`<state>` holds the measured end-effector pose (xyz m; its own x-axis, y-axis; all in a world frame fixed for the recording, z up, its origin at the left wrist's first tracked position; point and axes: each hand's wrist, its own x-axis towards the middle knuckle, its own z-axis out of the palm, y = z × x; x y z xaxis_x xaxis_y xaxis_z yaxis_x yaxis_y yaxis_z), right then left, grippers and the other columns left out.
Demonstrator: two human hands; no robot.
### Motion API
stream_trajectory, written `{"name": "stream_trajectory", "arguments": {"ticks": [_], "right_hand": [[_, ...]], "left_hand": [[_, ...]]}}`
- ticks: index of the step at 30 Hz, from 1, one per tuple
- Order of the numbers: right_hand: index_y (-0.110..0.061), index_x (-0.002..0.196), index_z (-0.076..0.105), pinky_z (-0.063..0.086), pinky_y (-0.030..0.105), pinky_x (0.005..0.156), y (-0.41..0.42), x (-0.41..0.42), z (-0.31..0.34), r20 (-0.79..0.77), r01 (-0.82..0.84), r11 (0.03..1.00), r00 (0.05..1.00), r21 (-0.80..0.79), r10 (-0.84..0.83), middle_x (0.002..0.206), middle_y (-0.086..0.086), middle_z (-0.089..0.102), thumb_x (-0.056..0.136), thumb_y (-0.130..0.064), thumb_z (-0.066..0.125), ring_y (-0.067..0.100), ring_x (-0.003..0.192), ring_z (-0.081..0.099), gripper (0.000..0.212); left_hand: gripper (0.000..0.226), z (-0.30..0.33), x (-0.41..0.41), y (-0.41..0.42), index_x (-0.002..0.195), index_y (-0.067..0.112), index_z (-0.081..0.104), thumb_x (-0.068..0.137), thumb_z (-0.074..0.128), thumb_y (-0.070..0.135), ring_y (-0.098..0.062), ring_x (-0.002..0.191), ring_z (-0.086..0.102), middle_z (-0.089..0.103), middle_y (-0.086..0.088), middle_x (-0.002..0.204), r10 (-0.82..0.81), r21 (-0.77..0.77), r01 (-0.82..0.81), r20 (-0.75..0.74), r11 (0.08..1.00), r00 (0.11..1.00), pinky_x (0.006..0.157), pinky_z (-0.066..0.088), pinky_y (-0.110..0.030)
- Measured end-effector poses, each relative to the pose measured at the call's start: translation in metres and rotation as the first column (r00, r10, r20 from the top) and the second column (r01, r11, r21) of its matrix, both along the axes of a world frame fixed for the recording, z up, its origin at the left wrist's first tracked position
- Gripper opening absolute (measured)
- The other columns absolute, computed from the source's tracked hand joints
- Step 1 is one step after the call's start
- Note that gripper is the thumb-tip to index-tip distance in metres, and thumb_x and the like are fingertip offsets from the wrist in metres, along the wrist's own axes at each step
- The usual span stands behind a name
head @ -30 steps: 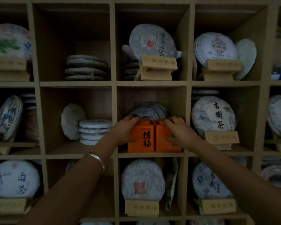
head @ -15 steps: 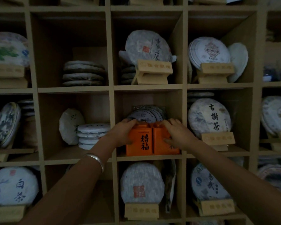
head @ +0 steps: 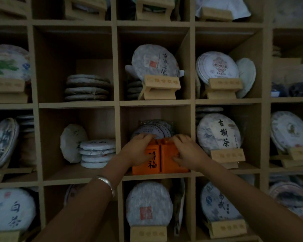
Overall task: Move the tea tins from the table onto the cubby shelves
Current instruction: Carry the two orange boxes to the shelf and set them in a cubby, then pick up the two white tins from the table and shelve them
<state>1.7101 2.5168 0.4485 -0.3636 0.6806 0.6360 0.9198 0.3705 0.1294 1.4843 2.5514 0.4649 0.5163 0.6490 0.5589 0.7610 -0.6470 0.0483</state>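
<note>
Two orange tea tins stand side by side in the middle cubby of the wooden shelf (head: 157, 176). The left tin (head: 150, 165) bears black characters; the right tin (head: 170, 165) touches it. My left hand (head: 138, 151) grips the left tin over its top and front. My right hand (head: 186, 151) grips the right tin the same way, its fingers curled over the top edge. Wrapped round tea cakes (head: 156, 129) lean behind the tins, partly hidden.
Every neighbouring cubby holds wrapped round tea cakes, some stacked flat (head: 97, 152), some upright on wooden stands (head: 219, 137). Another cake on a stand (head: 148, 205) fills the cubby below. A silver bangle (head: 107, 185) circles my left wrist.
The view has tilted up, so the shelves sit lower in frame. Both hands have slid further over the fronts of the tins, which stay in the same cubby.
</note>
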Motion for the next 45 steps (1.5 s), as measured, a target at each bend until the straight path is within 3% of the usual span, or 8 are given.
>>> {"name": "stream_trajectory", "arguments": {"ticks": [5,9,15,21,25,33,40,45], "right_hand": [[-0.017,0.133,0.041,0.043,0.035,0.091,-0.030,0.016,0.011,-0.004,0.024,0.999,1.000,0.038,-0.024,0.127,0.008,0.047,0.083,-0.032,0.060,0.025,0.116,0.044,0.055],[-0.017,0.123,0.047,0.046,0.039,0.086,-0.058,0.044,0.016,0.004,0.077,0.995,0.997,0.060,-0.077,0.120,0.008,0.052,0.085,-0.034,0.059,0.025,0.108,0.050,0.044],[-0.017,0.133,0.040,0.047,0.038,0.087,-0.112,0.092,0.011,0.035,0.318,0.948,0.947,0.026,-0.319,0.128,0.009,0.049,0.086,-0.039,0.059,0.028,0.114,0.049,0.055],[-0.015,0.132,0.040,0.048,0.041,0.083,-0.199,0.127,-0.003,0.030,0.581,0.813,0.814,-0.031,-0.580,0.123,0.011,0.050,0.085,-0.041,0.058,0.031,0.108,0.051,0.057],[-0.016,0.139,0.034,0.048,0.040,0.087,-0.284,0.143,-0.018,-0.001,0.752,0.654,0.656,-0.083,-0.755,0.132,0.012,0.047,0.086,-0.040,0.059,0.032,0.115,0.051,0.063],[-0.016,0.132,0.040,0.048,0.041,0.086,-0.512,0.150,-0.056,0.022,0.967,0.201,0.207,-0.157,-0.978,0.118,0.011,0.052,0.082,-0.040,0.059,0.033,0.108,0.053,0.059],[-0.014,0.125,0.043,0.046,0.042,0.084,-0.717,0.098,-0.083,0.048,0.953,-0.225,-0.220,-0.204,-0.974,0.113,0.011,0.052,0.081,-0.039,0.060,0.033,0.104,0.052,0.053],[-0.013,0.130,0.041,0.046,0.039,0.090,-0.848,0.039,-0.108,0.050,0.865,-0.423,-0.427,-0.271,-0.903,0.119,0.013,0.051,0.086,-0.040,0.055,0.032,0.109,0.053,0.054]], "left_hand": [[0.064,0.013,0.031,-0.016,0.140,0.020,0.039,0.082,0.066,0.028,-0.025,0.126,0.044,0.048,-0.010,0.135,-0.068,0.037,0.069,-0.027,0.997,0.997,0.103,0.040,-0.035],[0.060,0.015,0.063,-0.031,0.136,0.024,0.042,0.081,0.065,0.028,-0.024,0.121,0.046,0.050,-0.007,0.130,-0.141,0.051,0.141,0.013,0.989,0.990,0.097,0.042,-0.033],[0.046,0.001,0.115,-0.053,0.124,0.024,0.051,0.081,0.065,0.030,-0.024,0.111,0.053,0.054,-0.006,0.120,-0.293,0.060,0.291,0.030,0.955,0.956,0.082,0.045,-0.028],[0.049,-0.017,0.177,-0.086,0.129,0.021,0.049,0.084,0.063,0.034,-0.026,0.114,0.054,0.055,-0.007,0.127,-0.504,-0.043,0.502,-0.034,0.864,0.863,0.089,0.045,-0.032],[0.045,-0.036,0.231,-0.132,0.124,0.019,0.053,0.083,0.066,0.034,-0.027,0.112,0.057,0.058,-0.007,0.124,-0.669,-0.118,0.660,-0.054,0.742,0.742,0.088,0.049,-0.036],[0.054,-0.072,0.345,-0.300,0.132,0.023,0.045,0.083,0.061,0.039,-0.025,0.114,0.054,0.054,-0.005,0.130,-0.899,-0.208,0.875,-0.128,0.437,0.418,0.089,0.050,-0.038],[0.053,-0.098,0.389,-0.504,0.130,0.027,0.044,0.080,0.058,0.039,-0.025,0.115,0.054,0.056,-0.003,0.126,-0.979,-0.248,0.958,-0.176,0.147,0.104,0.092,0.049,-0.041],[0.053,-0.132,0.378,-0.643,0.130,0.027,0.045,0.081,0.058,0.039,-0.024,0.117,0.053,0.056,-0.003,0.125,-0.975,-0.287,0.957,-0.202,-0.031,-0.092,0.093,0.047,-0.039]]}}
